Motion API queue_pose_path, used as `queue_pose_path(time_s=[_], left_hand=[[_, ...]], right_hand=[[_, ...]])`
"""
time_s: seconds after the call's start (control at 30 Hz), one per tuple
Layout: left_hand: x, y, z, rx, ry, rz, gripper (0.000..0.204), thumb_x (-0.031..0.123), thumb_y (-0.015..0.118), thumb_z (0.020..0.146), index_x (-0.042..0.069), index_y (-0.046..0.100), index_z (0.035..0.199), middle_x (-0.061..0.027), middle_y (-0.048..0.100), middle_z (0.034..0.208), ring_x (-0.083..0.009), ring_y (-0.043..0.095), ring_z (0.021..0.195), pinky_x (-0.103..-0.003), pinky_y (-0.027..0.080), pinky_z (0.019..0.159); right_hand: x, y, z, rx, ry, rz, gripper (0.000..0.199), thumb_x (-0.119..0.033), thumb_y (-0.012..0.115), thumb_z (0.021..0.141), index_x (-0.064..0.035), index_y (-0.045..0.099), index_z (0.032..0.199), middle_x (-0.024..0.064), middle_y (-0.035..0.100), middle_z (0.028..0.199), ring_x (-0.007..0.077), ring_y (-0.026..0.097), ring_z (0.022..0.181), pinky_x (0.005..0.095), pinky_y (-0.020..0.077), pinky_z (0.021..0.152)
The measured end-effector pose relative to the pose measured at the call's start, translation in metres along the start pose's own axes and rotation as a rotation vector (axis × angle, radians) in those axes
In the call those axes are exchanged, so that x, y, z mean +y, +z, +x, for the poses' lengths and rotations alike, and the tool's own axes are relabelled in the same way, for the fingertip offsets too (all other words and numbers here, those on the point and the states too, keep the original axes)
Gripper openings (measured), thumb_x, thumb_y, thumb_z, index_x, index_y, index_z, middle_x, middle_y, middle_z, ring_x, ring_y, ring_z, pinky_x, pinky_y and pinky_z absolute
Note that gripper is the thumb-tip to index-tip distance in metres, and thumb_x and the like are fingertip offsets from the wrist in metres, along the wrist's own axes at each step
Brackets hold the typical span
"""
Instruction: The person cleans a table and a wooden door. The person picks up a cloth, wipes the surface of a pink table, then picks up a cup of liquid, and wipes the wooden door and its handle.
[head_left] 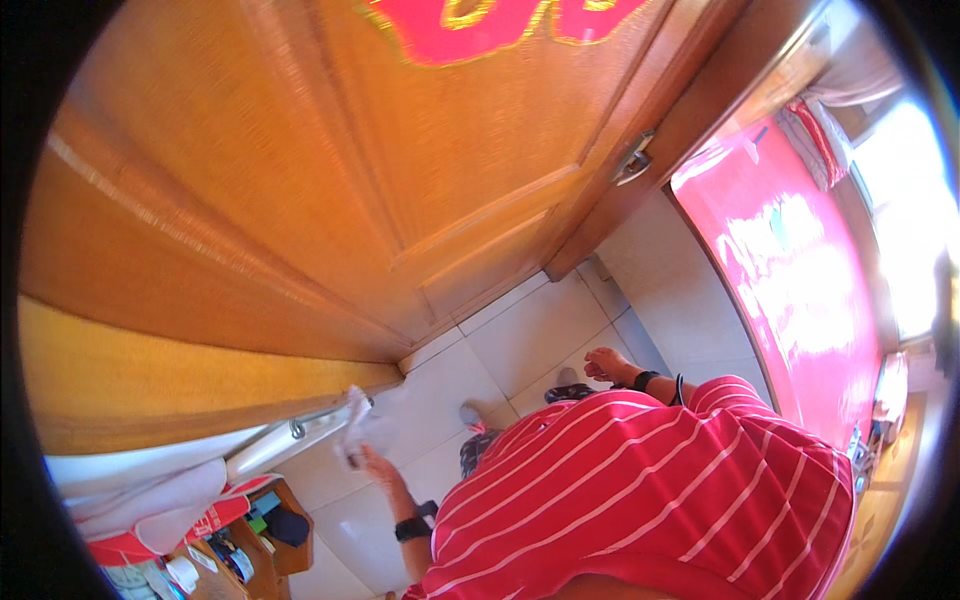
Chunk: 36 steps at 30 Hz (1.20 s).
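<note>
A crumpled pale cloth (356, 412) stands up from my left hand (372, 464), which is closed on its lower end; the cloth looks slightly smeared by motion. It is close to the bottom edge of a brown wooden door (450, 180), but I cannot tell whether they touch. My right hand (606, 366) hangs in front of my body, fingers loosely bent, and I see nothing in it. Both wrists wear dark bands. High on the door is a red decoration (470, 30) edged in gold, and a metal handle (633, 162) sits near its right side.
A glossy red-topped table (800, 290) stands to the right beside a bright window (915, 220). At the lower left is a wooden cabinet (295, 500) with small items, next to red and white fabric (180, 515). Pale floor tiles (520, 330) lie around my feet.
</note>
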<state>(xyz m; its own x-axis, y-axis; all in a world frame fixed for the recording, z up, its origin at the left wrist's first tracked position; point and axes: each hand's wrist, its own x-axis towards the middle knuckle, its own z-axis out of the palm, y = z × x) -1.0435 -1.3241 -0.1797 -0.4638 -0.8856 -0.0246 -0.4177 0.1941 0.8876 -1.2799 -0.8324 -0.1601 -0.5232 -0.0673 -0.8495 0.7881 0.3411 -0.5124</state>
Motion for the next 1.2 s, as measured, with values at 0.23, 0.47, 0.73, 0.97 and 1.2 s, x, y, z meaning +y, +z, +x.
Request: queue_pose_path(time_s=[0.23, 0.47, 0.73, 0.97, 1.2], left_hand=[[0.202, 0.102, -0.042, -0.79, -0.293, -0.418, 0.044, 0.03, 0.041, 0.092, -0.005, 0.046, 0.119, -0.0107, 0.052, 0.113, -0.0167, 0.052, 0.099, -0.03, 0.04, 0.087], [0.359, 0.256, -0.08, -0.729, 0.226, -0.36, 0.038, 0.022, 0.046, 0.088, -0.001, 0.044, 0.119, -0.0128, 0.048, 0.118, -0.0217, 0.044, 0.109, -0.031, 0.034, 0.093], [0.489, 0.444, -0.146, -0.48, 1.198, 0.364, 0.033, 0.029, 0.059, 0.076, 0.007, 0.058, 0.101, -0.0167, 0.046, 0.117, -0.0344, 0.043, 0.105, -0.048, 0.034, 0.089], [0.504, 0.49, -0.139, -0.58, 0.976, 0.39, 0.049, 0.042, 0.063, 0.07, 0.005, 0.044, 0.096, -0.0178, 0.055, 0.093, -0.0332, 0.058, 0.081, -0.046, 0.047, 0.069], [0.52, 0.498, -0.141, -0.539, 0.914, 0.744, 0.041, 0.032, 0.051, 0.078, -0.002, 0.039, 0.098, -0.0179, 0.061, 0.065, -0.0365, 0.06, 0.06, -0.046, 0.048, 0.055]], right_hand=[[-0.051, -0.065, -0.005, 0.182, -0.427, 0.106, 0.019, -0.028, 0.05, 0.087, -0.0097, 0.056, 0.09, 0.0037, 0.06, 0.079, 0.0138, 0.059, 0.073, 0.0264, 0.0459, 0.064], [-0.105, -0.225, -0.025, 0.962, -0.932, -0.203, 0.024, -0.026, 0.05, 0.088, -0.0031, 0.057, 0.091, 0.0085, 0.059, 0.082, 0.0203, 0.057, 0.075, 0.0307, 0.0445, 0.067], [-0.079, -0.375, -0.005, 1.303, -0.753, -0.518, 0.023, -0.026, 0.046, 0.088, -0.0076, 0.056, 0.098, 0.0118, 0.057, 0.097, 0.0299, 0.05, 0.095, 0.0399, 0.0382, 0.082], [-0.087, -0.421, -0.001, 1.277, -0.581, -0.472, 0.029, -0.033, 0.043, 0.088, -0.0083, 0.057, 0.095, 0.0138, 0.056, 0.093, 0.0324, 0.05, 0.09, 0.0431, 0.0382, 0.077], [-0.092, -0.411, -0.003, 1.347, -0.444, -0.562, 0.026, -0.031, 0.044, 0.087, -0.0098, 0.057, 0.094, 0.0122, 0.056, 0.094, 0.0307, 0.049, 0.093, 0.0415, 0.0392, 0.079]])
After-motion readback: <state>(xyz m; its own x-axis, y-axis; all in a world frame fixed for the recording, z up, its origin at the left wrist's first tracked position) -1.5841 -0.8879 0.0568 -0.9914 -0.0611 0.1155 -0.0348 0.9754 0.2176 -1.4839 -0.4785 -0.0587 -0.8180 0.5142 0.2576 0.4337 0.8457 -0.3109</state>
